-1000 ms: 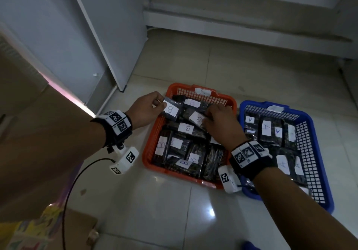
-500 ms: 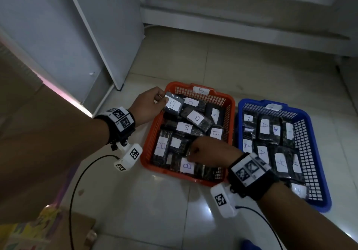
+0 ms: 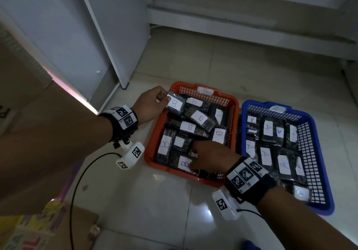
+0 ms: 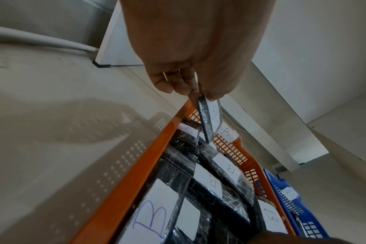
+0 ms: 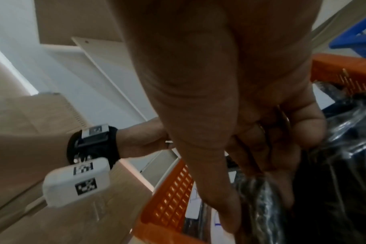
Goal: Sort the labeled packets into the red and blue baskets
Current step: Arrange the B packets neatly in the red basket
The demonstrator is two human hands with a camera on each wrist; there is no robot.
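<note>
Pale tiled floor, white cabinet panel at back left, cardboard box at left edge. On floor, side by side & nearly touching: red basket at left w/ paper tag "B" on far rim, blue basket at right w/ paper tag on far rim, letter there too faint to read. Red basket full of dark wrapped packets w/ white "B" labels; blue basket full of same kind of packets w/ "A" labels.

Left hand at far left corner of red basket, thumb & fingers pinching packet B by its edge; packet lifted a bit above the others, tilted, label up. Same pinch seen in left wrist view.

Right hand low inside near part of red basket, fingers bent down onto wrapped packets, thumb on a "B" label. Real grip or only touch: cannot tell. Black bands w/ square markers on both wrists.
</note>
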